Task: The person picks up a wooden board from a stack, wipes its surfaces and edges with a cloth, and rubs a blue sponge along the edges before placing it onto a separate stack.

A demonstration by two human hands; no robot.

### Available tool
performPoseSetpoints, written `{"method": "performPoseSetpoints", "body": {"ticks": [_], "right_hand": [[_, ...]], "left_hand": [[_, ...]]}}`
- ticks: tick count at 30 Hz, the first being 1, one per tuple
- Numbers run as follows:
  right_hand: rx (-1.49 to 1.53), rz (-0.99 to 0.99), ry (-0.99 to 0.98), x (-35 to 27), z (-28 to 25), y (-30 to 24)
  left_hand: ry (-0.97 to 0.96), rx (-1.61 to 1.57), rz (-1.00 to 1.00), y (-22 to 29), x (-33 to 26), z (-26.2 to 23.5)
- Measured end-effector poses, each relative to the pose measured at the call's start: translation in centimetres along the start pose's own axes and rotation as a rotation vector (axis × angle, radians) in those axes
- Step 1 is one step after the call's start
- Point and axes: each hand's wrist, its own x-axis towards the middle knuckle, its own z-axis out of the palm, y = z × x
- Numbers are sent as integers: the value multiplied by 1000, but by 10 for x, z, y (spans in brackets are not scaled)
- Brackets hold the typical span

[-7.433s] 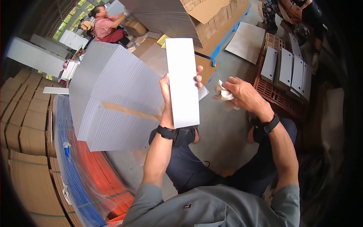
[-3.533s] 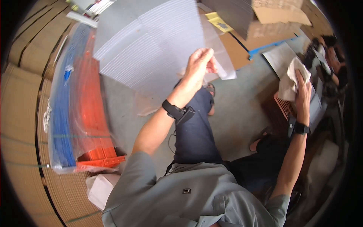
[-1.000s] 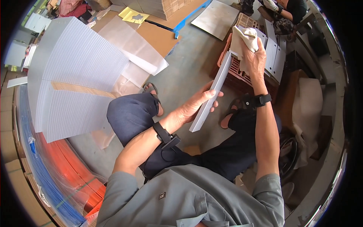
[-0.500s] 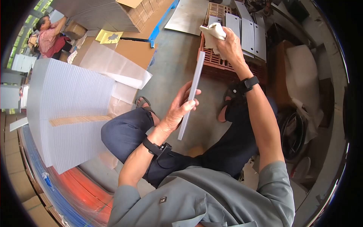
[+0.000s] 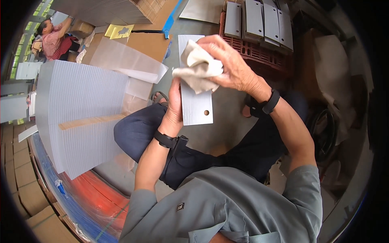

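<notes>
My left hand [image 5: 175, 106] grips a narrow white rectangular panel [image 5: 196, 106] by its left edge and holds it upright in front of me; the panel has a small round hole near its lower right corner. My right hand [image 5: 233, 65] presses a crumpled beige cloth [image 5: 197, 71] against the upper part of the panel's face. Both wrists wear black bands. I am seated, with dark trousers below the panel.
A tall stack of white panels [image 5: 77, 117] with a cardboard strip stands at my left. A red crate [image 5: 259, 44] with several upright panels sits ahead. Clear plastic sheet [image 5: 121, 62], cardboard boxes, and a blue-and-orange wrapped bundle [image 5: 89, 202] surround me. A person [image 5: 52, 38] works far left.
The panel has turned from edge-on to face me, and my right hand has brought the cloth down from near the crate onto the panel's upper part.
</notes>
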Motion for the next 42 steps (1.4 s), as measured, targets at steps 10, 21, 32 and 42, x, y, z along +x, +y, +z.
{"method": "performPoseSetpoints", "body": {"ticks": [10,21,32,42], "right_hand": [[-400,46,53,4,22,54],[-68,-237,-725,-81,46,-14],[60,46,-104,-49,2,-14],[-153,-152,-187,-6,28,-43]], "left_hand": [[110,132,95,5,7,27],[197,228,464,65,6,-10],[-226,-279,198,50,5,-40],[-207,-195,27,-12,-59,-39]]}}
